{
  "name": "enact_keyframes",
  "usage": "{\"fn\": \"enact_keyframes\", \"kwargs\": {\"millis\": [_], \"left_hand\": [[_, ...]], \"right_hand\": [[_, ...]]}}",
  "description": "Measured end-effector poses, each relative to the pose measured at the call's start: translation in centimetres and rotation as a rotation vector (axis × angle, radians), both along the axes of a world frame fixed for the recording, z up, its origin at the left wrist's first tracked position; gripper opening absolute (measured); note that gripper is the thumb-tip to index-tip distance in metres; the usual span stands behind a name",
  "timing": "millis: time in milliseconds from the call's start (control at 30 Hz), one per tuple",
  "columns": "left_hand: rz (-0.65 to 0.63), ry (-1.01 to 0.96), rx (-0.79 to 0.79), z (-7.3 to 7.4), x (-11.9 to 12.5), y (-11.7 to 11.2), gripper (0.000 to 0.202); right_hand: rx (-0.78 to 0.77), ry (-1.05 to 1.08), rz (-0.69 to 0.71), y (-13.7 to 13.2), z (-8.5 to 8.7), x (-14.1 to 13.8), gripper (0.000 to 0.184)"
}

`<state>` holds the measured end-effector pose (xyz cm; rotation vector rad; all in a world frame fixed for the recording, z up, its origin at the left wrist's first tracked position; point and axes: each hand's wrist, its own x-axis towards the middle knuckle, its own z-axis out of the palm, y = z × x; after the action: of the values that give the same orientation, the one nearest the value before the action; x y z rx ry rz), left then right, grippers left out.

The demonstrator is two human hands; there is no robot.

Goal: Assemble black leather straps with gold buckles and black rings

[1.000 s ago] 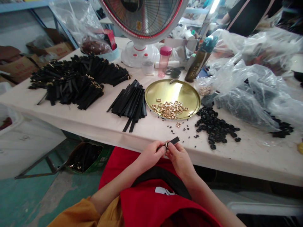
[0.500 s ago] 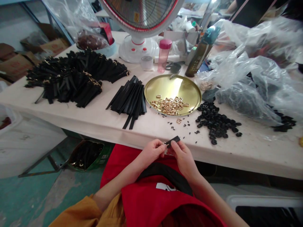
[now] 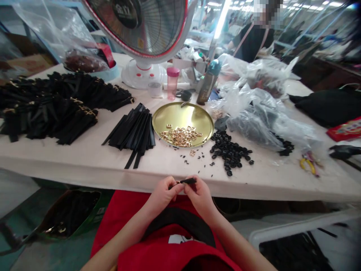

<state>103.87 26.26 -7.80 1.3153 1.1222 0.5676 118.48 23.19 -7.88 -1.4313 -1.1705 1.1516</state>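
My left hand (image 3: 162, 194) and my right hand (image 3: 197, 192) meet just below the table's front edge, both pinched on one short black strap (image 3: 186, 181) that lies level between them. A small metal piece seems to sit at the strap's left end, too small to name. On the table beyond lie a bundle of plain black straps (image 3: 133, 131), a round gold tray (image 3: 197, 114) holding several gold buckles (image 3: 180, 136), and a heap of black rings (image 3: 229, 150).
A large pile of black straps with gold buckles (image 3: 47, 107) fills the table's left. A fan (image 3: 141, 30), a pink cup (image 3: 172, 81), a dark bottle (image 3: 206, 84) and plastic bags (image 3: 262, 116) stand behind. Another person (image 3: 254, 34) works at the back. A box of straps (image 3: 70, 212) sits on the floor.
My head has turned right and up, so everything has shifted left in view. The strap now lies level between my fingers instead of tilting upward to the right.
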Motion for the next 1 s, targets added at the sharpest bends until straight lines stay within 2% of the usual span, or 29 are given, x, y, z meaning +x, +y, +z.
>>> {"fn": "enact_keyframes", "kwargs": {"millis": [67, 167, 333, 400, 467, 567, 667, 733, 767, 833, 933, 1000], "left_hand": [[-0.006, 0.007, -0.026, -0.4, 0.7, 0.6, 0.039], [-0.018, -0.015, -0.069, -0.5, 1.7, 1.1, 0.034], [-0.161, 0.064, 0.090, 0.4, 2.2, 1.5, 0.031], [-0.149, 0.104, 0.086, 0.5, 2.3, 1.8, 0.030], [-0.097, 0.119, 0.063, 0.4, 2.5, 2.0, 0.030], [-0.077, 0.092, 0.014, -0.1, 2.8, 2.0, 0.031], [-0.087, 0.071, -0.006, -0.1, 2.9, 1.9, 0.030], [-0.071, 0.084, 0.028, 0.3, 2.9, 2.0, 0.029], [-0.052, 0.090, 0.053, 0.6, 2.9, 2.1, 0.028], [0.003, 0.089, 0.103, 1.5, 3.0, 2.3, 0.028], [0.082, 0.076, 0.163, 2.6, 3.1, 2.5, 0.027], [0.084, 0.089, 0.200, 3.1, 3.0, 2.2, 0.027]], "right_hand": [[0.038, -0.049, 0.023, 0.0, 0.0, 0.4, 0.009], [-0.004, -0.034, 0.031, -0.1, -0.2, 1.0, 0.014], [-0.017, -0.066, 0.115, 0.6, 0.1, 3.8, 0.019], [0.045, -0.258, 0.046, 1.9, 0.5, 6.2, 0.019], [0.123, -0.608, -0.041, 3.9, 0.9, 9.0, 0.016], [0.099, -1.074, 0.003, 6.9, 0.8, 12.6, 0.016], [0.065, -1.198, 0.041, 8.7, 0.8, 13.9, 0.014], [0.096, -1.122, 0.057, 8.8, 1.3, 13.3, 0.011], [0.103, -1.008, 0.069, 8.6, 1.6, 12.5, 0.011], [0.061, -0.605, 0.104, 7.7, 2.4, 10.4, 0.017], [-0.089, 0.068, 0.123, 5.8, 3.2, 6.9, 0.027], [-0.136, 0.261, 0.082, 4.7, 3.2, 5.0, 0.029]]}}
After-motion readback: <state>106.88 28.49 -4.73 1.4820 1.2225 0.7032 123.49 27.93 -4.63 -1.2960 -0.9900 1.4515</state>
